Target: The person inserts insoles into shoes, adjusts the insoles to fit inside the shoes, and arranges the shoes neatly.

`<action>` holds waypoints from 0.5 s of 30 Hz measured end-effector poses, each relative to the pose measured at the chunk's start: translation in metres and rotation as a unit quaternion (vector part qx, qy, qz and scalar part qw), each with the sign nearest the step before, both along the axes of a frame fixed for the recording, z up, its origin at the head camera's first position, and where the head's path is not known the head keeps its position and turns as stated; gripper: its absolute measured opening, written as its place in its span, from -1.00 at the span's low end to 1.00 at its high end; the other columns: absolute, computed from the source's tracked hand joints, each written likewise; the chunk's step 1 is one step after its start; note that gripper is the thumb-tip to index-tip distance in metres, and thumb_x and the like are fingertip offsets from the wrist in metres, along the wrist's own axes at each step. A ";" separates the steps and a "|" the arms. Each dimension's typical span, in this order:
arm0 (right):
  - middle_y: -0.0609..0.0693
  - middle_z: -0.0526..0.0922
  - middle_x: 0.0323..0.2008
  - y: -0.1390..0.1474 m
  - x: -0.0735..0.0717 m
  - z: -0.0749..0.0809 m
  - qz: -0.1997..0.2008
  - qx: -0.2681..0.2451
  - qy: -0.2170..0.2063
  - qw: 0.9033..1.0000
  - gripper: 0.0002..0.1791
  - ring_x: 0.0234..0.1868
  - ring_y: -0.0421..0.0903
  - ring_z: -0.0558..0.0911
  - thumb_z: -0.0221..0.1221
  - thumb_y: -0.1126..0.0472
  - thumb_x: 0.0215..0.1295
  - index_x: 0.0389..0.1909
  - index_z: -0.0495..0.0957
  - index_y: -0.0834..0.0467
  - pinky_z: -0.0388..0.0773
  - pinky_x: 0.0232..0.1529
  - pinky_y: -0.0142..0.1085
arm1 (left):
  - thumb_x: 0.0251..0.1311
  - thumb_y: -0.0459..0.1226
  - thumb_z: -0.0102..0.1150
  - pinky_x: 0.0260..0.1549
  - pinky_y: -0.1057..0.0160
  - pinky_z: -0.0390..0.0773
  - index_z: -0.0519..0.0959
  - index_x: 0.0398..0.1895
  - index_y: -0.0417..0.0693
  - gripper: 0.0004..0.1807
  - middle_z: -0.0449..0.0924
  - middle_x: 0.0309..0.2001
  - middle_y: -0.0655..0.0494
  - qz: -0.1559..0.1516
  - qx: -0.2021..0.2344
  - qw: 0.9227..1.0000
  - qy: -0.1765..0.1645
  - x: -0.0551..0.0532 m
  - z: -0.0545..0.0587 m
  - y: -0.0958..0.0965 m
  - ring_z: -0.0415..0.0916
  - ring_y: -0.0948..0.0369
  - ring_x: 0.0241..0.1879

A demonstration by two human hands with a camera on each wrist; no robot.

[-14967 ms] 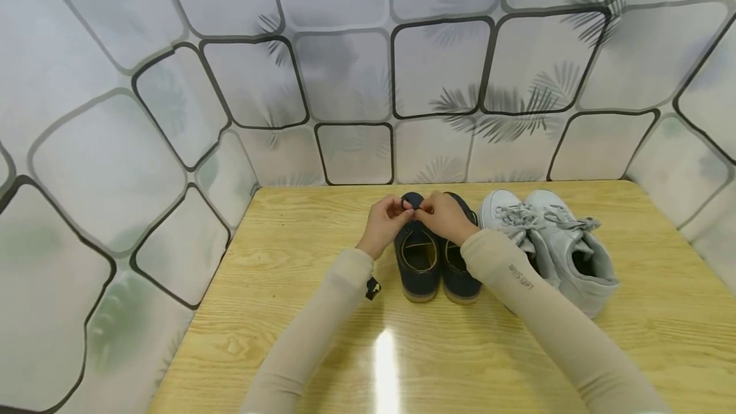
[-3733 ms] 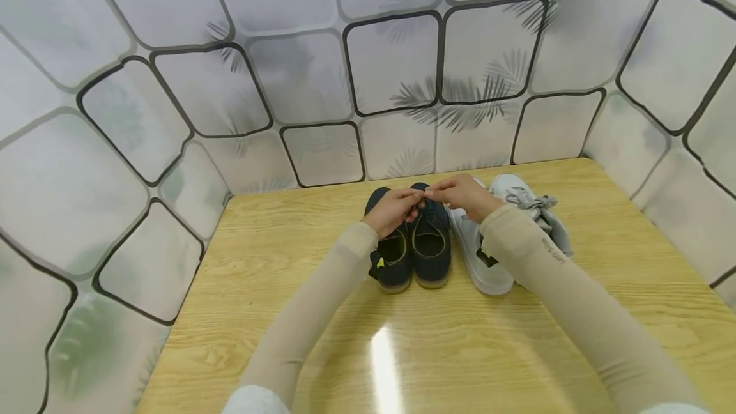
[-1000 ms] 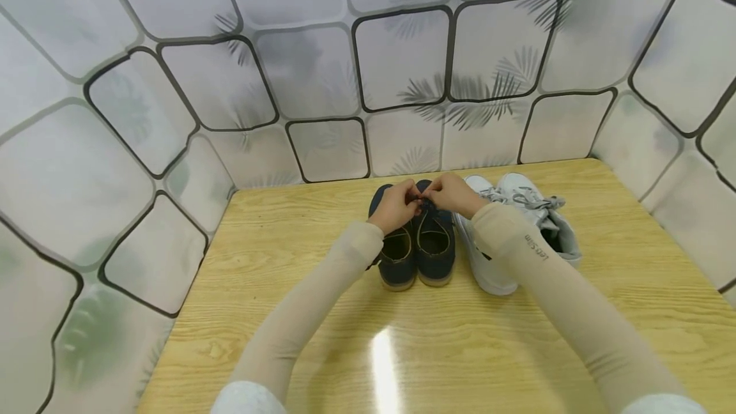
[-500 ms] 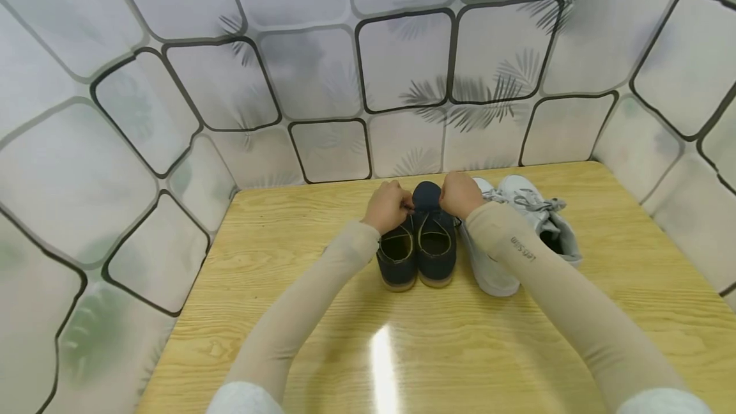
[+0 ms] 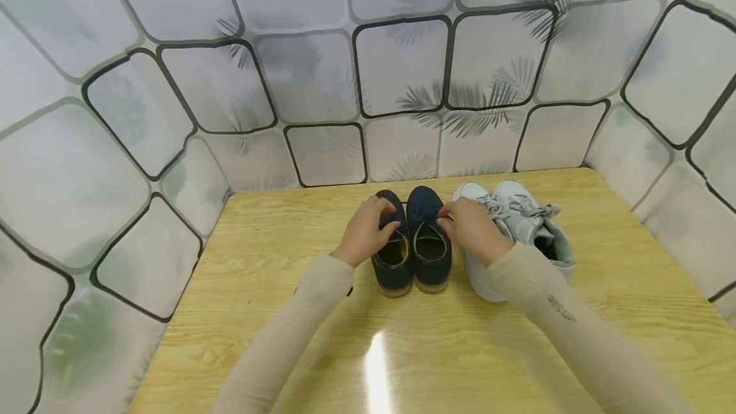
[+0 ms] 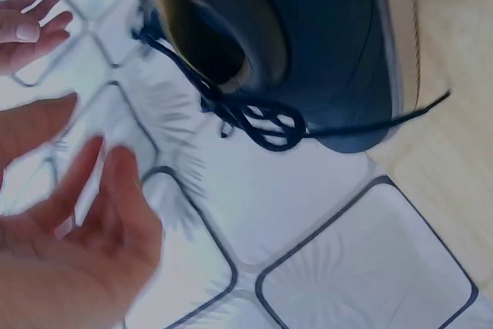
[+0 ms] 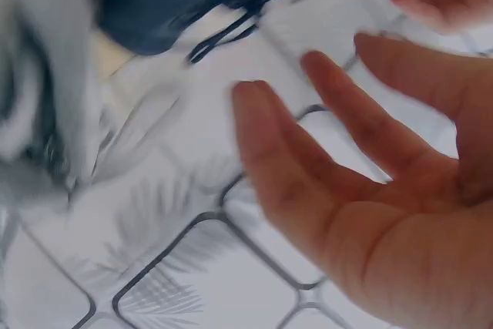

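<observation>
A pair of navy lace-up shoes stands side by side on the table in the head view, toes toward the wall. My left hand (image 5: pixel 368 229) hovers over the left navy shoe (image 5: pixel 393 278), fingers loosely bent and holding nothing. Between the right navy shoe (image 5: pixel 432 270) and the white shoes is my right hand (image 5: pixel 474 229), its fingers spread and grasping nothing. A dark lace (image 6: pixel 266 127) lies looped like a bow across a navy shoe in the left wrist view, one end sticking out. Lace loops (image 7: pixel 239 28) also hang from a navy shoe in the right wrist view.
Two white sneakers, the nearer one (image 5: pixel 483 276) partly behind my right hand and the other (image 5: pixel 560 251) with its lace bow showing, stand to the right. Around the wooden table (image 5: pixel 276 241) rises a patterned wall covering (image 5: pixel 322 82) at the back and sides.
Earlier both hands pinched laces over the right navy shoe and pulled them outward. Now they have let go and drawn back toward me, fingers opened. The lace stays tied on the shoe.
</observation>
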State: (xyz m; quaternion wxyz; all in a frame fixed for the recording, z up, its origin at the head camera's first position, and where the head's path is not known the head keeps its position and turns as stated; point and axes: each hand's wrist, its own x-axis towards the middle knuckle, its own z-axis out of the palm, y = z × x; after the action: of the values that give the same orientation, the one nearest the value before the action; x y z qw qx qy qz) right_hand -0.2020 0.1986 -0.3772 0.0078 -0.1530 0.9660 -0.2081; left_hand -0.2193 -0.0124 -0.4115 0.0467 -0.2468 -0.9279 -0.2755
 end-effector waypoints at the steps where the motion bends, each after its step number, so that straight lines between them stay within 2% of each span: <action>1: 0.29 0.62 -0.19 -0.003 0.012 -0.002 0.006 -0.001 0.008 1.000 -0.72 -0.24 0.15 0.61 0.20 0.25 0.30 -0.08 0.61 0.38 0.54 -0.21 -0.04 | 0.24 -0.20 0.25 -0.14 0.14 0.52 0.55 -0.05 -0.19 -0.70 0.50 -0.12 -0.06 -0.013 -0.002 1.000 -0.002 0.009 -0.001 -0.004 0.50 0.07 -0.17; 3: 0.26 0.59 -0.19 -0.008 0.032 -0.011 0.021 0.013 0.025 0.999 -0.66 -0.24 0.17 0.60 0.27 0.20 0.25 -0.07 0.61 0.36 0.53 -0.19 -0.02 | 0.22 -0.11 0.27 -0.24 0.20 0.56 0.57 -0.07 -0.17 -0.65 0.53 -0.14 -0.01 -0.037 -0.031 0.999 -0.009 0.025 -0.007 -0.010 0.55 0.12 -0.23; 5: 0.26 0.55 -0.14 -0.013 0.044 -0.025 0.029 0.031 0.032 0.999 -0.60 -0.20 0.20 0.58 0.31 0.16 0.21 -0.03 0.59 0.35 0.52 -0.15 0.00 | 0.16 -0.01 0.29 -0.34 0.23 0.57 0.58 -0.05 -0.11 -0.57 0.55 -0.16 0.05 -0.050 -0.084 0.995 -0.011 0.037 -0.015 -0.012 0.56 0.17 -0.29; 7: 0.27 0.52 -0.05 -0.018 0.049 -0.041 0.026 0.045 0.043 0.998 -0.57 -0.11 0.26 0.55 0.33 0.15 0.19 -0.01 0.57 0.33 0.49 -0.06 0.04 | 0.10 0.07 0.30 -0.45 0.28 0.54 0.57 -0.03 -0.05 -0.51 0.54 -0.22 0.11 -0.052 -0.145 0.988 0.006 0.043 -0.025 -0.012 0.54 0.24 -0.36; 9: 0.28 0.51 0.00 -0.021 0.050 -0.056 0.021 0.054 0.057 0.997 -0.59 -0.05 0.30 0.50 0.34 0.18 0.17 -0.02 0.57 0.30 0.46 -0.02 0.06 | 0.07 0.09 0.31 -0.55 0.31 0.47 0.58 -0.03 -0.01 -0.50 0.51 -0.31 0.16 -0.051 -0.184 0.981 0.027 0.045 -0.035 -0.011 0.47 0.28 -0.46; 12: 0.25 0.52 -0.04 -0.022 0.049 -0.075 0.017 0.037 0.084 0.996 -0.67 -0.07 0.29 0.48 0.36 0.30 0.12 -0.09 0.57 0.29 0.47 -0.03 0.04 | 0.07 0.06 0.31 -0.62 0.33 0.36 0.61 -0.07 0.01 -0.55 0.41 -0.43 0.20 -0.051 -0.199 0.978 0.041 0.045 -0.045 -0.012 0.35 0.29 -0.55; 15: 0.21 0.53 -0.18 -0.020 0.048 -0.087 0.028 0.001 0.125 0.992 -0.73 -0.17 0.24 0.49 0.37 0.39 0.06 -0.21 0.56 0.31 0.47 -0.09 0.01 | 0.07 0.01 0.33 -0.58 0.33 0.36 0.64 -0.09 0.00 -0.60 0.37 -0.46 0.20 -0.044 -0.173 0.983 0.035 0.044 -0.051 -0.017 0.34 0.28 -0.53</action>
State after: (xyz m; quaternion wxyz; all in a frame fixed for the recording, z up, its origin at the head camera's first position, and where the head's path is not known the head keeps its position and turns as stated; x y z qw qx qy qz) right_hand -0.1542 0.1784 -0.4646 -0.1074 -0.2047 0.9549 -0.1864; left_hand -0.1751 -0.0298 -0.4624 0.0235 -0.3013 -0.9475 -0.1042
